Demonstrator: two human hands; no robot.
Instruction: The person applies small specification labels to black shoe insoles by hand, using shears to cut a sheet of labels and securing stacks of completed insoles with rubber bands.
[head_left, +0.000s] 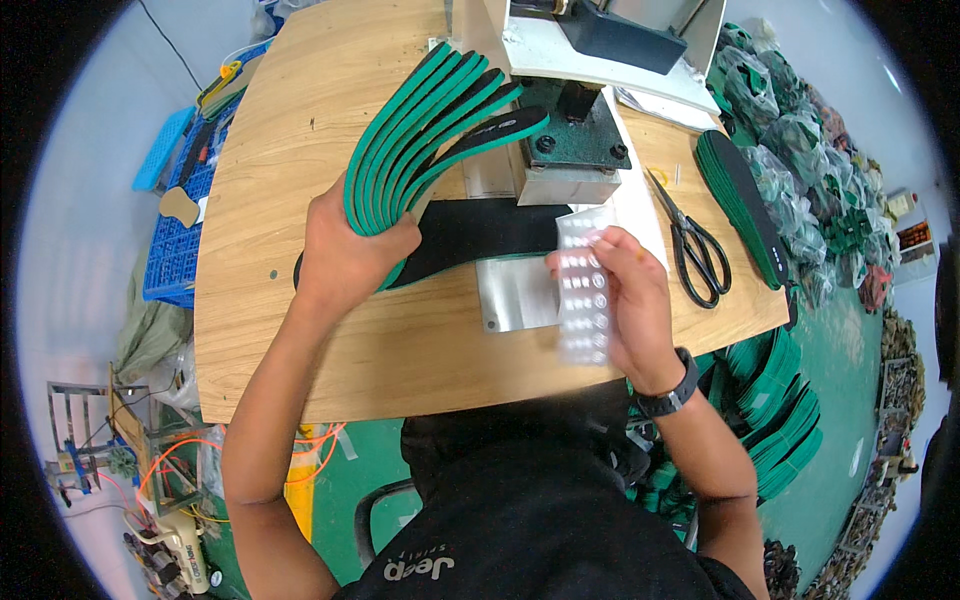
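My left hand [345, 250] grips a fanned bundle of several green-edged black insoles [430, 125] by their heels, held over the wooden table [300, 130]. One insole tip reaches under the green metal press [570, 135]. A flat black insole [490, 228] lies on the metal plate [510, 295] below. My right hand [630, 295], with a black wristwatch, holds a clear sheet of small round stickers [583, 290] just right of that insole.
Black scissors [695, 245] lie right of the press. A row of insoles [745, 205] sits along the table's right edge, with bagged green insoles beyond. More insoles are piled on the green floor at right. Blue crates stand at left.
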